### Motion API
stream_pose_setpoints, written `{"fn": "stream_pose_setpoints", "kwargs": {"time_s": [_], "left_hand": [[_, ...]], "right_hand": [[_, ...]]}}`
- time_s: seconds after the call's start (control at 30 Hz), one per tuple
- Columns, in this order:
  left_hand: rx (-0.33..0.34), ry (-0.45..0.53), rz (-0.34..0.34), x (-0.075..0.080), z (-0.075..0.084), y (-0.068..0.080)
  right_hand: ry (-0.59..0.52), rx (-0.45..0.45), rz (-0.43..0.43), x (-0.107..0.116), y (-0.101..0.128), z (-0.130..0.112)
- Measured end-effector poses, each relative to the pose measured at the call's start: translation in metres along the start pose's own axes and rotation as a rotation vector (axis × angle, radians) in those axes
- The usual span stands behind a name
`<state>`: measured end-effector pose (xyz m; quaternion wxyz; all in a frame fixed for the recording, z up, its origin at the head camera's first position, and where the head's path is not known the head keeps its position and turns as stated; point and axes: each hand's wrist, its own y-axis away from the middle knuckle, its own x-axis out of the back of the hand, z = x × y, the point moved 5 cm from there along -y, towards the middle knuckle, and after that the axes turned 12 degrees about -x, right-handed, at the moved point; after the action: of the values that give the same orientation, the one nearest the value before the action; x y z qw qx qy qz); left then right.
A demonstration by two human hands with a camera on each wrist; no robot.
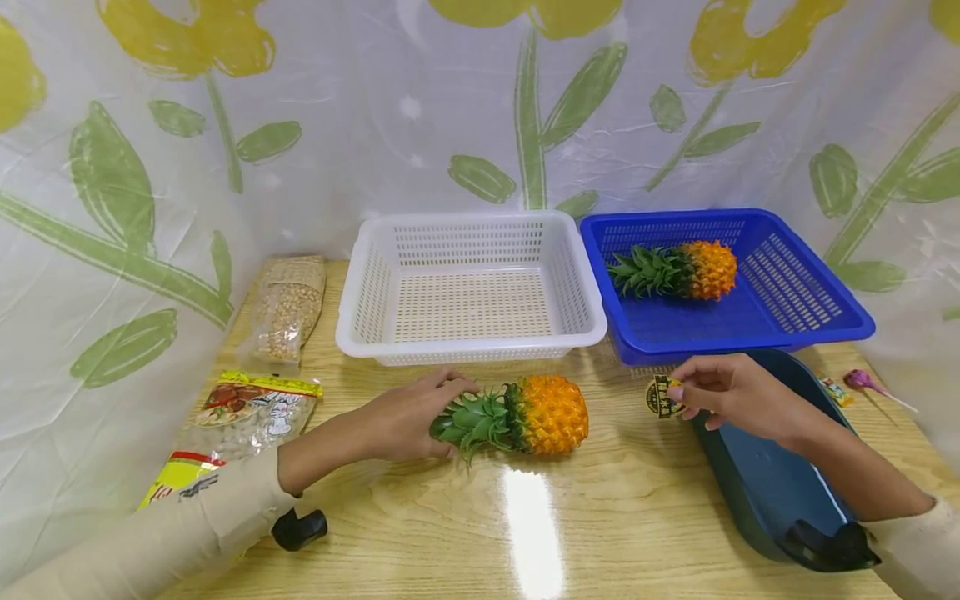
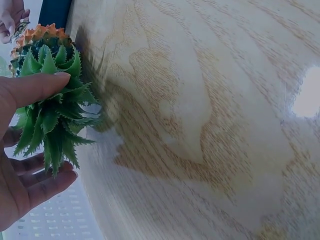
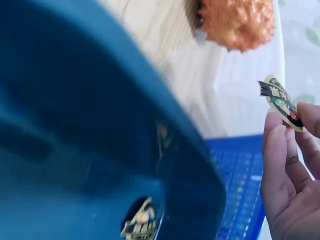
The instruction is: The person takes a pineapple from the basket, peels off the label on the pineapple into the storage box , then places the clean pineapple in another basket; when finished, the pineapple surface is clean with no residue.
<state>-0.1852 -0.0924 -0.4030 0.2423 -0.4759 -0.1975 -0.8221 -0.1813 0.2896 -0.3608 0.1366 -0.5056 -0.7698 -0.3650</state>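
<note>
An orange toy-like pineapple (image 1: pixel 553 415) lies on its side on the table, green leaves pointing left. My left hand (image 1: pixel 412 415) holds it by these leaves, thumb on one side and fingers on the other in the left wrist view, where the leafy crown (image 2: pixel 55 110) shows closely. Between thumb and fingers, my right hand (image 1: pixel 738 396) pinches a round black-and-gold label (image 1: pixel 662 397) over the near-left rim of a dark teal basin (image 1: pixel 795 483). The right wrist view shows the held label (image 3: pixel 281 102) tilted, and a similar label (image 3: pixel 141 220) lying inside the basin.
A white basket (image 1: pixel 472 340) and a blue basket (image 1: pixel 720 337) stand at the back; a second pineapple (image 1: pixel 708 271) lies in the blue one. On the left are a bag of beige kernels (image 1: pixel 288 312) and a yellow-edged food packet (image 1: pixel 251 412). A lollipop (image 1: pixel 862 381) lies far right.
</note>
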Motion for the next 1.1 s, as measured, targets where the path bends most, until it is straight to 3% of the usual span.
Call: {"fn": "stream_pose_setpoints", "kwargs": {"time_s": [0.57, 0.9, 1.1], "left_hand": [[-0.019, -0.009, 0.002, 0.0, 0.0, -0.001], [-0.008, 0.005, 0.001, 0.001, 0.0, -0.001], [-0.007, 0.011, 0.001, 0.001, 0.0, -0.001]], "right_hand": [[0.062, -0.078, -0.022, 0.038, 0.015, 0.053], [0.05, -0.23, -0.12, 0.044, 0.02, 0.085], [0.019, -0.249, -0.198, 0.044, 0.02, 0.097]]}}
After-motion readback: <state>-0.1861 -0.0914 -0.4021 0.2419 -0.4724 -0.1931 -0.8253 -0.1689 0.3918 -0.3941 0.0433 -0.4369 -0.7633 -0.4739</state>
